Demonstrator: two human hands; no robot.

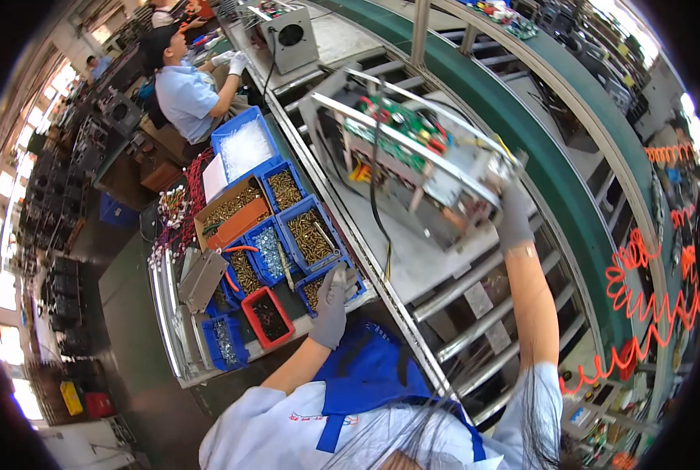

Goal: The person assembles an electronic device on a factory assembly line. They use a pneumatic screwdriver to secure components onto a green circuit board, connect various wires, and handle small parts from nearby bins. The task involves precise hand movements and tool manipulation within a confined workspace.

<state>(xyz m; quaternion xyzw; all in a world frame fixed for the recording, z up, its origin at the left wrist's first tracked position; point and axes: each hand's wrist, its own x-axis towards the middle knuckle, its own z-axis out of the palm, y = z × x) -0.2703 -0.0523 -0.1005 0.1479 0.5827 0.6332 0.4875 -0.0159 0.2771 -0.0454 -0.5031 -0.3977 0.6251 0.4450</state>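
My right hand [514,215], in a grey glove, grips the near right corner of an open metal machine chassis [412,124]. Green circuit boards [403,125] show inside its frame, and a black cable [376,168] hangs over its side. The chassis sits on a pale board [365,251] over the roller conveyor and looks blurred. My left hand [332,309], gloved too, is at a blue bin of brass-coloured screws [312,291]. Its fingers are bent together at the bin's edge; what they hold, if anything, is hidden.
Several blue bins of screws [308,235] and a red bin [267,316] stand left of the metal rail. A second machine [291,39] is further up the line, near a co-worker [185,90] in white gloves. Coiled orange hoses [636,266] hang at right.
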